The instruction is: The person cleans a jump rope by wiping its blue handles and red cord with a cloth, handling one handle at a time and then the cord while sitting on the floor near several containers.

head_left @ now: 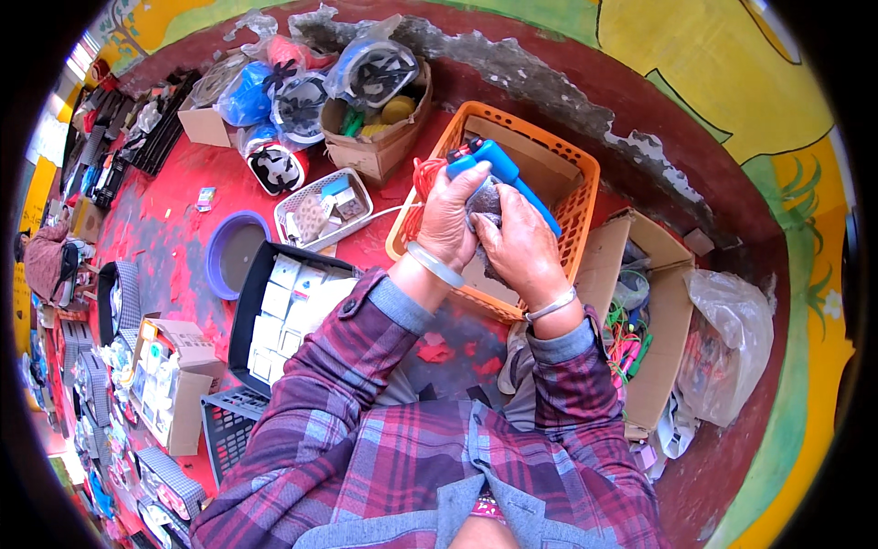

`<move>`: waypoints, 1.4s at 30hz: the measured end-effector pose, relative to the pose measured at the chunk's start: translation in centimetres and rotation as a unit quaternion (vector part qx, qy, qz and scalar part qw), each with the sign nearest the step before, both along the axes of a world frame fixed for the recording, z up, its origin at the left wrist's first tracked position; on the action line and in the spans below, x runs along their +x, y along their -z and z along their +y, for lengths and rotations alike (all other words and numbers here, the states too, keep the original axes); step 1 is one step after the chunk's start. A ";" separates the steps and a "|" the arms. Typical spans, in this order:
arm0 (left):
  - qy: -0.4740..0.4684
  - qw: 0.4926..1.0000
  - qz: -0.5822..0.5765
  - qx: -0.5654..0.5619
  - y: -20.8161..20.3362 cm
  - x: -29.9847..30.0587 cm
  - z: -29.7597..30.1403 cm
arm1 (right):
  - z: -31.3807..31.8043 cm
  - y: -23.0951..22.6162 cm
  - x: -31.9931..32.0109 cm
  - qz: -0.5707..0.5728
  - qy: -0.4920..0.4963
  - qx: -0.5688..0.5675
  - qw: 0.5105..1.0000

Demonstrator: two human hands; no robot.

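Observation:
Both hands are together above an orange plastic basket (pixel 585 197). In my left hand (pixel 445 220) is a blue oblong object (pixel 498 163), held between thumb and fingers; its exact kind I cannot make out. My right hand (pixel 523 242) is closed on a grey cloth (pixel 485 203), which presses against the blue object's near side. The right fingers partly hide the cloth, and the blue object stretches past them to the right. A coil of red cord (pixel 426 176) shows beside my left fingers; whether it joins the blue object I cannot tell.
A black box of small white boxes (pixel 279 302), a purple basin (pixel 219 261) and a white basket (pixel 361 220) stand left. Bagged helmets (pixel 375 73) and a carton (pixel 366 156) lie beyond. On the right are an open carton (pixel 672 302) and a clear plastic bag (pixel 732 339), near the wall.

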State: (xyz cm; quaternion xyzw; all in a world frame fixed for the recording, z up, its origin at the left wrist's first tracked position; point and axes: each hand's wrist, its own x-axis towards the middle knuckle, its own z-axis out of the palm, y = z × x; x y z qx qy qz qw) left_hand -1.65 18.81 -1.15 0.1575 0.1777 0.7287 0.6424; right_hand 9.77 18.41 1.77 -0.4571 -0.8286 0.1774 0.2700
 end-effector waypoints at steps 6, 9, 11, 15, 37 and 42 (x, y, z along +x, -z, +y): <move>0.039 0.999 -0.027 -0.019 0.5 0.3 0.2 | -0.7 -0.4 -0.5 -0.034 0.033 0.041 0.998; 0.050 0.998 -0.030 -0.031 0.5 0.0 0.2 | -0.5 0.3 -0.4 -0.015 0.021 0.056 0.998; 0.029 0.999 -0.015 -0.037 0.7 0.0 0.4 | -0.6 0.6 -0.5 -0.022 0.029 0.049 0.998; -0.001 0.998 0.015 -0.054 0.6 0.0 0.4 | -0.4 1.0 -0.1 -0.052 0.023 -0.041 0.998; -0.023 0.997 0.049 -0.047 -2.3 -4.0 0.5 | 1.7 1.5 4.5 0.038 -0.214 -0.330 0.919; -0.017 0.988 0.155 0.009 -3.3 -6.1 0.2 | 4.0 2.1 8.9 0.021 -0.081 -0.401 0.912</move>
